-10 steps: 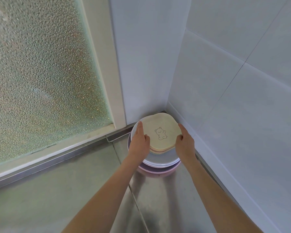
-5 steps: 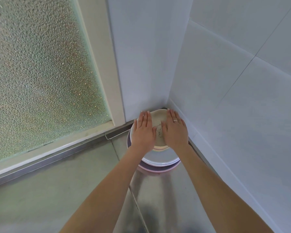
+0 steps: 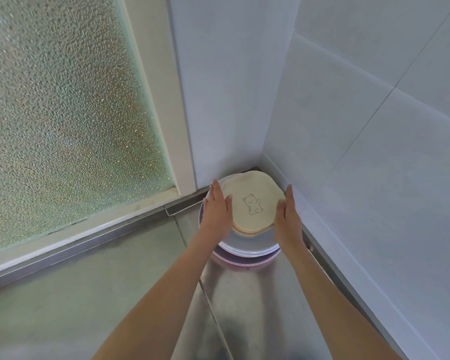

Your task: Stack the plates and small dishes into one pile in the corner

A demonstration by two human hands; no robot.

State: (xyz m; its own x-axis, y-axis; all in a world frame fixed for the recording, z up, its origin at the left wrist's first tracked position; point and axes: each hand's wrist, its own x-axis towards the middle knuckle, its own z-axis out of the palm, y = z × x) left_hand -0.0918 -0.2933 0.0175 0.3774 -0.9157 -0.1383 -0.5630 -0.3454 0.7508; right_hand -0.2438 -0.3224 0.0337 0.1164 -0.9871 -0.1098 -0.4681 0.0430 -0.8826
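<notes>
One pile stands in the corner of the steel counter. Its top piece is a cream small dish (image 3: 255,196) with a bear drawing, lying on several pastel small dishes (image 3: 244,233). Under them are white plates (image 3: 250,246) and a pink plate (image 3: 247,261) at the bottom. My left hand (image 3: 217,207) lies flat against the left side of the small dishes, fingers straight. My right hand (image 3: 287,214) presses against their right side, fingers straight too. Neither hand wraps around anything.
White tiled walls (image 3: 348,152) close the corner at the back and right. A frosted glass window (image 3: 63,113) with a white frame fills the left. The steel counter (image 3: 115,294) stretches toward me, with a seam running down its middle.
Both hands lay flat on top of the bear dish half a second ago. They have slid outward to the left and right sides of the small dishes, uncovering the bear drawing.
</notes>
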